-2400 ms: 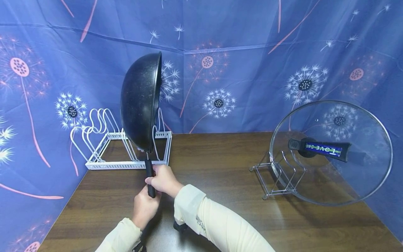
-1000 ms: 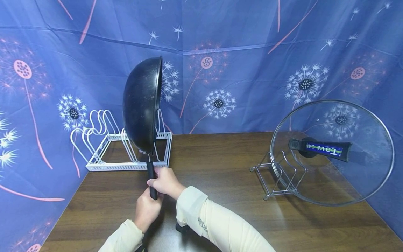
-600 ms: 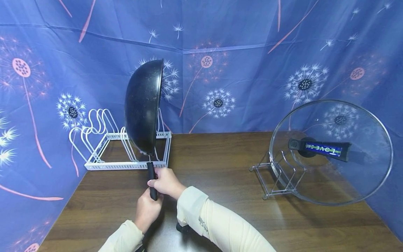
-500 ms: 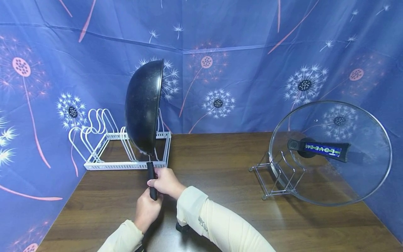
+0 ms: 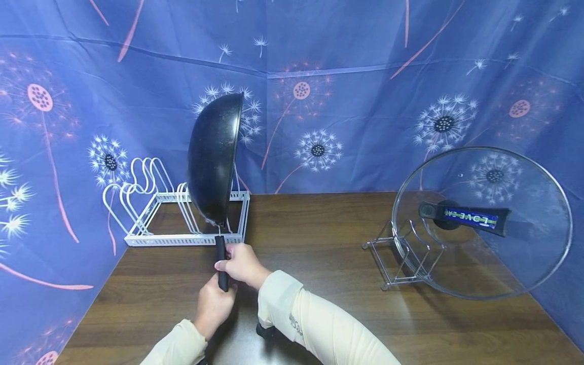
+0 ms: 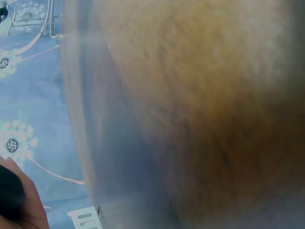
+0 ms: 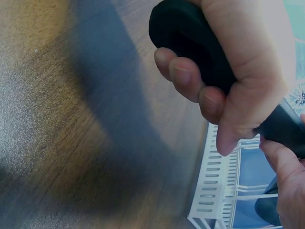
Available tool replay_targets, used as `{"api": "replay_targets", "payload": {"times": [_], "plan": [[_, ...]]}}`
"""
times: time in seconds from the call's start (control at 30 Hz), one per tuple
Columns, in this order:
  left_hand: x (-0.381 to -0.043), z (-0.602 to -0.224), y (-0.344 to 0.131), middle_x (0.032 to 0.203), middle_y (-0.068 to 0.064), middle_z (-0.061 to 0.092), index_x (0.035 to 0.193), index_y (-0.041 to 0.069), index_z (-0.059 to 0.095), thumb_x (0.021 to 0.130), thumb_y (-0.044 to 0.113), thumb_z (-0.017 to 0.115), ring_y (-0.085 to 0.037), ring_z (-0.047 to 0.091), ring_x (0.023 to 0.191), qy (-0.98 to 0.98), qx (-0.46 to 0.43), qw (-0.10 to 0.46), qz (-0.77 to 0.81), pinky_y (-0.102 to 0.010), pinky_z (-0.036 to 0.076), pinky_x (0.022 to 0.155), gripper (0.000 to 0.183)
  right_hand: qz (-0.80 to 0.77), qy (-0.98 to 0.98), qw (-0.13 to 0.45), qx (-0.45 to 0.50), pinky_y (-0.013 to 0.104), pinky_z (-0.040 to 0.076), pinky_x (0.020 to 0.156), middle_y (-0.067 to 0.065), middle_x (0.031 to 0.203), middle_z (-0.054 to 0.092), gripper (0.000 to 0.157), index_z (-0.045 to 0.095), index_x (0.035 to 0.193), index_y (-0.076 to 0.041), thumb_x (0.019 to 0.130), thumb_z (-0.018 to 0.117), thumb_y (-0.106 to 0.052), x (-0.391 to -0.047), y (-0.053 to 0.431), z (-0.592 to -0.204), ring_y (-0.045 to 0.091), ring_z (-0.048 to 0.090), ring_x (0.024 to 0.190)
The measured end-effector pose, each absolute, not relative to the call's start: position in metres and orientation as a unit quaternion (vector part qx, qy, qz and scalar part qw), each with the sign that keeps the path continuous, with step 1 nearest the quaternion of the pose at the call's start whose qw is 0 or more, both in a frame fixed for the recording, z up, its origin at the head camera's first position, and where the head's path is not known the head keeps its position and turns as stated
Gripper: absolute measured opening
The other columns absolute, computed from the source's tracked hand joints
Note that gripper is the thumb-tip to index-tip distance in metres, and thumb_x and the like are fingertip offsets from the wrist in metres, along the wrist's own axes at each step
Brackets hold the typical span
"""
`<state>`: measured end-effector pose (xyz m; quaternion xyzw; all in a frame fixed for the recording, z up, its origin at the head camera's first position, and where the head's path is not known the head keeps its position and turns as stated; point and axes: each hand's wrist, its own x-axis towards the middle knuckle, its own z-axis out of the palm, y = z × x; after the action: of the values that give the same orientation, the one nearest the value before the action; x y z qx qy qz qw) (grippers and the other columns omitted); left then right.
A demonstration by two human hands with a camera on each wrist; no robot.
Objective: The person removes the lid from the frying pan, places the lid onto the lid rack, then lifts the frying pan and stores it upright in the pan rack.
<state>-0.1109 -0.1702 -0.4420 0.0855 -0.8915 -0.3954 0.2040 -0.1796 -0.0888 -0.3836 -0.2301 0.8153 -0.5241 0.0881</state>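
Observation:
A black wok [image 5: 212, 162] stands on edge, its rounded outside facing left, over the right end of the white wire rack [image 5: 173, 241]. Its lower part overlaps the rack's right-hand wire hoops in the head view. The black handle [image 5: 221, 248] points toward me. My left hand [image 5: 214, 305] grips the handle's near end from below left. Closer to the wok, my right hand [image 5: 244, 264] holds the same handle from the right, thumb across it. In the right wrist view, fingers curl round the dark handle [image 7: 190, 38], with the slotted rack edge [image 7: 209, 186] beyond.
A large glass lid [image 5: 515, 258] with a black handle [image 5: 470, 216] leans in a small chrome wire stand [image 5: 403, 279] at the right. White hoops [image 5: 130, 197] rise from the rack's left side. A blue dandelion-print cloth [image 5: 356, 126] hangs behind the wooden table [image 5: 310, 228].
The wok has shifted slightly right and down over the rack, and its top now tilts a little to the right. Both hands keep their hold on the handle.

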Motion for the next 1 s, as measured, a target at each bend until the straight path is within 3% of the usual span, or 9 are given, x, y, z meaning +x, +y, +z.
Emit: {"api": "replay_targets", "payload": {"times": [0.17,0.43,0.63,1.0], "plan": [[-0.108,-0.441,-0.17,0.069,-0.018,0.064,0.082,-0.005,0.059,0.074,0.001,0.065,-0.038,0.061,0.065,-0.892,0.079,0.191,-0.401,-0.046,0.045,0.058,0.012,-0.523,0.817,0.101,-0.222,0.018,0.033,0.049,-0.001,0.05,0.051,0.006,0.066,0.079,0.004,0.077,0.071,0.002,-0.178,-0.087,-0.383,0.007,0.042,0.049],[-0.108,-0.438,-0.171,0.057,-0.004,0.054,0.077,-0.001,0.056,0.072,-0.001,0.062,-0.021,0.048,0.056,-0.889,0.09,0.17,-0.416,-0.036,0.039,0.05,0.008,-0.528,0.812,0.103,-0.227,0.022,0.031,0.046,-0.003,0.048,0.046,0.008,0.064,0.076,0.003,0.078,0.071,0.001,-0.179,-0.085,-0.382,0.009,0.04,0.046],[-0.106,-0.437,-0.171,0.051,0.0,0.049,0.077,-0.003,0.054,0.074,-0.001,0.06,-0.014,0.049,0.041,-0.879,0.103,0.138,-0.444,-0.03,0.04,0.04,0.007,-0.526,0.814,0.122,-0.215,0.021,0.028,0.045,-0.003,0.047,0.044,0.008,0.064,0.075,0.004,0.079,0.071,0.003,-0.179,-0.086,-0.382,0.008,0.038,0.045],[-0.097,-0.441,-0.169,0.044,0.002,0.046,0.081,-0.005,0.053,0.073,-0.003,0.056,-0.009,0.046,0.032,-0.858,0.123,0.102,-0.488,-0.027,0.04,0.031,0.008,-0.531,0.811,0.131,-0.21,0.017,0.025,0.041,-0.009,0.044,0.038,0.011,0.063,0.071,0.002,0.078,0.071,0.002,-0.173,-0.087,-0.391,0.005,0.034,0.041]]}}
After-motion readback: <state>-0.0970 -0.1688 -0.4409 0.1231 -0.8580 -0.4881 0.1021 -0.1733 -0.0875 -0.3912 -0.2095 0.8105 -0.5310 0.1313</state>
